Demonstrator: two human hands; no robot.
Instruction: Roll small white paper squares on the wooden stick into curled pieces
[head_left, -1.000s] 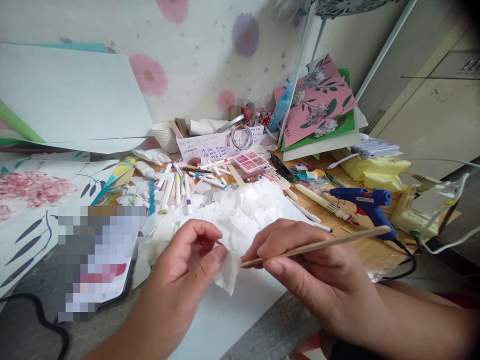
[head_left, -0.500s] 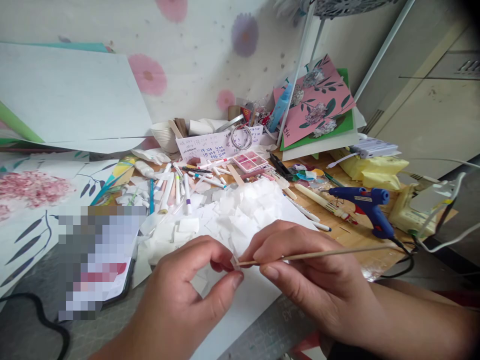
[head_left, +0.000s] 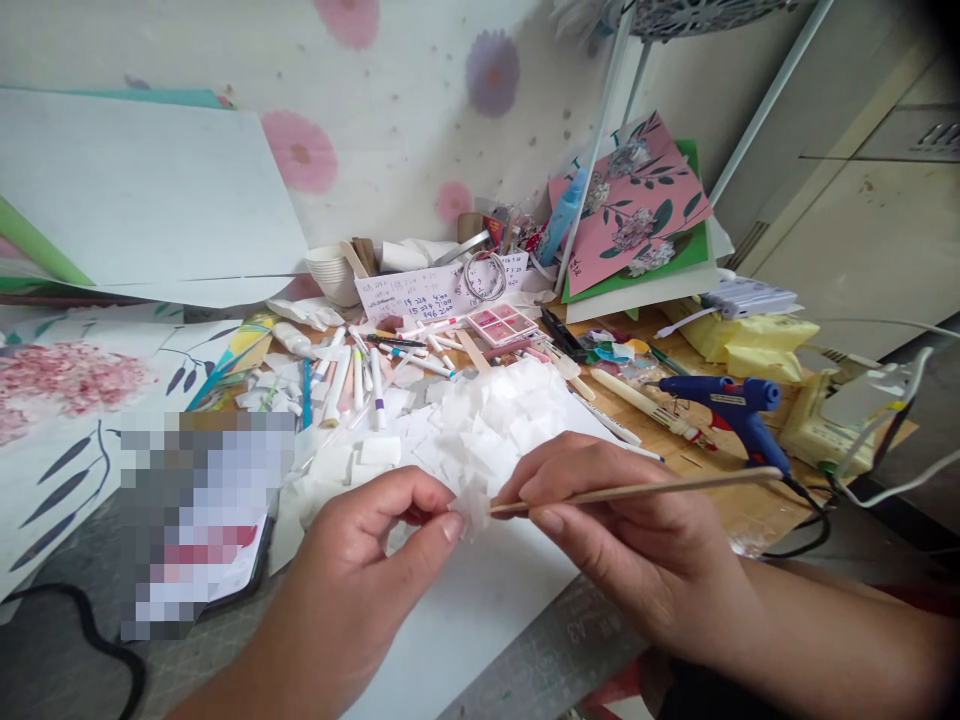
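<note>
Between the thumb and forefinger of my left hand (head_left: 382,560) is a small piece of thin white tissue paper (head_left: 472,507), pinched at its left edge. My right hand (head_left: 622,540) grips a thin wooden stick (head_left: 645,490) that slants up to the right. The stick's left tip meets the tissue piece; whether it is stuck there I cannot tell. Beneath both hands lies a white sheet of paper (head_left: 450,620). A heap of cut white tissue squares (head_left: 510,405) sits just beyond my fingers.
A blue glue gun (head_left: 720,395) rests at the right with its cord. Several markers (head_left: 377,380) and a pink palette (head_left: 502,325) lie behind the heap. A phone (head_left: 217,560), its screen blurred, is at the left, near a painted flower picture (head_left: 67,400).
The tissue piece at the stick's tip now shows wider and more spread out. My left fingers have shifted slightly left, and the stick has turned a little.
</note>
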